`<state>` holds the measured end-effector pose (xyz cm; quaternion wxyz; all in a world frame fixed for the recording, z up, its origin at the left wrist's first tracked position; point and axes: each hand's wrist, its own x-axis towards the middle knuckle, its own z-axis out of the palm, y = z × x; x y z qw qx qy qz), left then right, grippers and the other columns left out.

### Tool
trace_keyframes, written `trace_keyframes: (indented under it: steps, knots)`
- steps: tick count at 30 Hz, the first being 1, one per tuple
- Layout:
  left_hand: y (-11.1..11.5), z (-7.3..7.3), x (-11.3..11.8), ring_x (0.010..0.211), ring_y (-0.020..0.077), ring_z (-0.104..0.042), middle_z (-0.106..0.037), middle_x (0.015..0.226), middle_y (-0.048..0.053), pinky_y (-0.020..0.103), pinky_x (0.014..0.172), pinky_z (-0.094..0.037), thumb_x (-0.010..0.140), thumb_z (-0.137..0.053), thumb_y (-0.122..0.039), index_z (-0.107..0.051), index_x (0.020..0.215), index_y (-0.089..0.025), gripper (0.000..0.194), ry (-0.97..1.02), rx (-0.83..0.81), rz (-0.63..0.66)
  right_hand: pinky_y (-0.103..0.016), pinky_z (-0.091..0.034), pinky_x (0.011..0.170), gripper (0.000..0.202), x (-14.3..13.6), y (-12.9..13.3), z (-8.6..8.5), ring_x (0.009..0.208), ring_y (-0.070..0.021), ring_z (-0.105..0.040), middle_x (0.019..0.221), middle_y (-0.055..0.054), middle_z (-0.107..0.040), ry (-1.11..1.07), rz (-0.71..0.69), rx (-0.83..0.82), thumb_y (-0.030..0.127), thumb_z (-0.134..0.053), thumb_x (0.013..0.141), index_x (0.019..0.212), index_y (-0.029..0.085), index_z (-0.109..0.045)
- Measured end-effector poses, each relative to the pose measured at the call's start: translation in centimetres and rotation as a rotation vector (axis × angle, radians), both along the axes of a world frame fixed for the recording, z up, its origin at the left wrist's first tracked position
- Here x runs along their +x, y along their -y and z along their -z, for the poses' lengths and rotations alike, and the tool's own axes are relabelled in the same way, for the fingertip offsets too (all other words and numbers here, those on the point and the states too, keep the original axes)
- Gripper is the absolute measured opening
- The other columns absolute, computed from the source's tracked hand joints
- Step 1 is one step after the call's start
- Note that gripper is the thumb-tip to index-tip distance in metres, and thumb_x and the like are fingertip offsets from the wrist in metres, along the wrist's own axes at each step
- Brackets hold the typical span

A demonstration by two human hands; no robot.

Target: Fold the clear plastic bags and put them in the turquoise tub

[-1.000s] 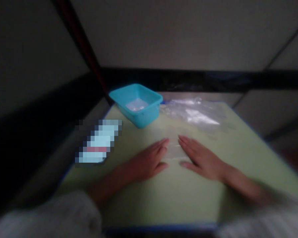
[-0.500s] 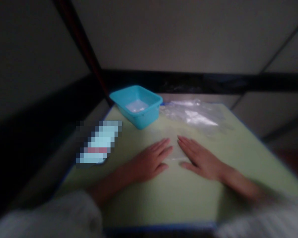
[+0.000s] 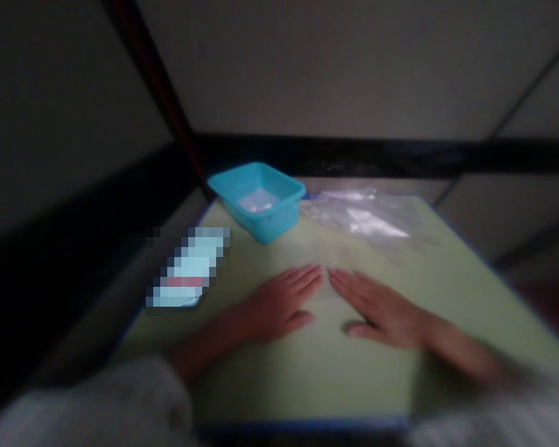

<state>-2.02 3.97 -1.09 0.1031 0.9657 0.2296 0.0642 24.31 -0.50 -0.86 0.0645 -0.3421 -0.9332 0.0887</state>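
Left hand [image 3: 279,303] and right hand [image 3: 377,305] are lying flat, fingers spread open, fingertips nearly meeting, mid-bench [image 3: 307,372].

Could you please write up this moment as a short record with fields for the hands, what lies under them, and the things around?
left hand: flat, palm down, fingers together
right hand: flat, palm down, fingertips nearly meeting the left's
under the hands: a small clear plastic piece, blurred, hard to make out
surface: green mat
far left: turquoise tub, something pale inside
far right: crumpled clear plastic bags
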Motion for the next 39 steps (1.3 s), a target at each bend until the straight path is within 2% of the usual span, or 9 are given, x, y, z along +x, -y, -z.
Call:
trace_keyframes:
  steps: [3, 6, 9, 11, 13, 16, 19, 32, 39]
  knots:
    - [0.3, 0.1, -0.8, 0.141, 0.0244, -0.013, -0.018, 0.152, 0.014, 0.041, 0.115, -0.017, 0.09, -0.046, -0.041, -0.019, 0.145, -0.012, 0.068, 0.011, -0.02, -0.062, -0.048, -0.02, 0.112, 0.079, 0.6, -0.1, -0.2, 0.139, -0.0252, -0.016, 0.151, -0.017, -0.015, -0.01, -0.005, 0.011, 0.052, -0.04, 0.091, 0.148, 0.013, -0.001]
    - [0.3, 0.2, -2.1, 0.14, 0.0257, -0.018, -0.017, 0.152, 0.014, 0.041, 0.113, -0.024, 0.087, -0.051, -0.04, -0.016, 0.146, -0.014, 0.074, 0.065, -0.026, -0.134, -0.046, -0.024, 0.111, 0.075, 1.1, -0.5, -0.7, 0.138, -0.0245, -0.024, 0.149, -0.017, -0.024, -0.044, -0.03, 0.041, 0.048, -0.044, 0.091, 0.148, 0.012, -0.011]
    - [-0.4, 0.0, -3.3, 0.138, 0.0253, -0.024, -0.023, 0.151, 0.014, 0.041, 0.111, -0.027, 0.086, -0.053, -0.037, -0.021, 0.145, -0.015, 0.07, 0.102, 0.019, -0.09, -0.044, -0.035, 0.106, 0.053, 1.3, -0.9, -1.4, 0.128, -0.0234, -0.041, 0.138, -0.013, -0.047, -0.09, -0.044, 0.157, 0.039, -0.047, 0.093, 0.139, 0.014, -0.037]
    - [-1.0, -0.3, -3.7, 0.135, 0.0251, -0.031, -0.033, 0.147, 0.014, 0.042, 0.109, -0.031, 0.086, -0.052, -0.035, -0.031, 0.141, -0.015, 0.062, 0.112, 0.078, -0.045, -0.041, -0.044, 0.098, 0.033, 1.2, -0.9, -1.9, 0.114, -0.0221, -0.054, 0.121, -0.01, -0.062, -0.107, -0.054, 0.254, 0.03, -0.048, 0.093, 0.121, 0.016, -0.056]
    - [-1.3, -0.6, -4.0, 0.13, 0.0254, -0.04, -0.043, 0.14, 0.014, 0.042, 0.105, -0.037, 0.086, -0.052, -0.034, -0.04, 0.136, -0.014, 0.055, 0.12, 0.139, -0.027, -0.038, -0.05, 0.086, 0.021, 1.2, -0.7, -2.3, 0.098, -0.0204, -0.061, 0.101, -0.008, -0.068, -0.09, -0.07, 0.333, 0.023, -0.048, 0.093, 0.104, 0.016, -0.064]
    - [-1.4, -0.8, -4.1, 0.119, 0.0261, -0.052, -0.055, 0.13, 0.014, 0.043, 0.098, -0.044, 0.085, -0.052, -0.033, -0.051, 0.126, -0.013, 0.046, 0.122, 0.209, -0.023, -0.036, -0.051, 0.075, 0.018, 1.2, -0.4, -2.4, 0.083, -0.02, -0.062, 0.086, -0.007, -0.067, -0.017, -0.084, 0.427, 0.016, -0.048, 0.092, 0.092, 0.015, -0.066]
    - [-1.3, -0.8, -4.0, 0.11, 0.0271, -0.058, -0.061, 0.122, 0.014, 0.044, 0.093, -0.048, 0.083, -0.053, -0.033, -0.057, 0.119, -0.012, 0.042, 0.101, 0.236, -0.022, -0.036, -0.05, 0.073, 0.019, 1.3, -0.2, -2.3, 0.079, -0.0203, -0.06, 0.082, -0.006, -0.066, 0.048, -0.078, 0.469, 0.014, -0.048, 0.091, 0.089, 0.015, -0.066]
    - [-1.1, -1.0, -3.3, 0.106, 0.0255, -0.059, -0.063, 0.117, 0.01, 0.042, 0.093, -0.047, 0.08, -0.057, -0.031, -0.061, 0.109, -0.014, 0.033, 0.09, 0.214, -0.051, -0.034, -0.048, 0.077, 0.018, 0.9, 0.0, -1.8, 0.084, -0.0187, -0.061, 0.088, -0.007, -0.068, 0.07, -0.042, 0.487, 0.012, -0.049, 0.091, 0.087, 0.017, -0.066]
    - [-0.9, -1.3, -3.1, 0.106, 0.0258, -0.059, -0.063, 0.117, 0.01, 0.042, 0.093, -0.047, 0.079, -0.058, -0.03, -0.062, 0.108, -0.014, 0.033, 0.088, 0.193, -0.068, -0.031, -0.05, 0.065, 0.024, 1.0, -0.2, -1.3, 0.071, -0.0165, -0.063, 0.083, -0.008, -0.068, -0.007, -0.009, 0.443, 0.015, -0.042, 0.093, 0.083, 0.015, -0.064]
